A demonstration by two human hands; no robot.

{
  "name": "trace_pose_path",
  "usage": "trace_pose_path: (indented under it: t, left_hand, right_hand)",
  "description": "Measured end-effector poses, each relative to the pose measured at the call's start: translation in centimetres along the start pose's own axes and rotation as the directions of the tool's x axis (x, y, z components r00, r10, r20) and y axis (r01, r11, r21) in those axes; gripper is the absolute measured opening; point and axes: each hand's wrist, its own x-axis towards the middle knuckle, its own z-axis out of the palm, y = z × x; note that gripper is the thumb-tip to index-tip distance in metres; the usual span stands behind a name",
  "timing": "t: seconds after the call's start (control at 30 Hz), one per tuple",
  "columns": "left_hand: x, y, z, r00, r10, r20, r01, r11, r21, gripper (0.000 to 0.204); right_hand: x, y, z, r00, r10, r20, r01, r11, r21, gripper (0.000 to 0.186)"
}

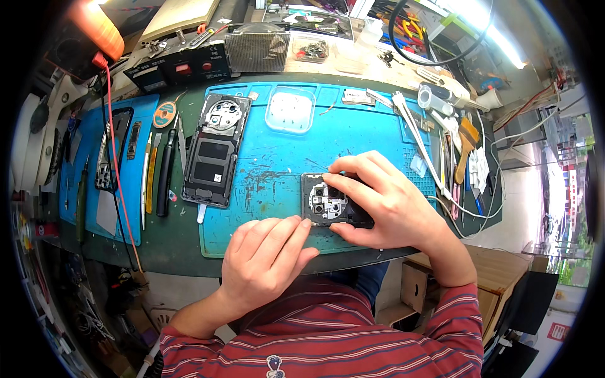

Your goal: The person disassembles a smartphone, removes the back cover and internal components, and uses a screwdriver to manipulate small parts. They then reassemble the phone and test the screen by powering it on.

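Observation:
A partly opened smartphone (313, 205), its round camera section and inner metal parts exposed, lies crosswise near the mat's front edge. My right hand (392, 205) is closed around it, fingers on the far edge and thumb on the near one, covering its right end. Against the phone's near left corner rest the fingertips of my left hand (266, 255). Its fingers lie side by side with the thumb apart, and nothing shows in its grasp. Left of the hands sits a dark phone back cover (214, 157) with a round camera opening at its top.
Blue work mat (265, 189) under the hands. Behind stands a clear tray (290, 108) of tiny parts. At left are a black-handled tool (166, 176), a solder spool (165, 114) and another opened phone (113, 148). A wooden brush (466, 142) and white cables (419, 142) lie right.

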Motion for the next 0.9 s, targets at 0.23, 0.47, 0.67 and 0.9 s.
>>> trace_pose_path:
  t: [0.23, 0.47, 0.67, 0.9]
  left_hand:
    - [0.1, -0.1, 0.0, 1.000, 0.007, -0.005, -0.007, 1.000, -0.002, 0.035]
    - [0.0, -0.1, -0.1, 1.000, 0.009, -0.002, -0.009, 1.000, -0.016, 0.035]
    - [0.1, -0.4, -0.6, 0.987, -0.122, -0.101, 0.102, 0.976, -0.191, 0.037]
    - [7.4, -5.2, -2.8, 0.890, -0.417, 0.187, 0.450, 0.732, -0.511, 0.036]
  right_hand:
    - [0.6, -0.4, -0.7, 0.999, -0.025, 0.033, 0.027, 0.999, -0.047, 0.057]
    - [0.7, -0.4, -0.9, 0.998, -0.038, 0.045, 0.040, 0.998, -0.056, 0.056]
    - [0.9, 0.4, -1.8, 0.999, -0.020, -0.046, 0.022, 0.998, 0.060, 0.058]
    - [5.7, 3.2, -2.6, 0.738, 0.585, 0.337, -0.575, 0.284, 0.767, 0.052]
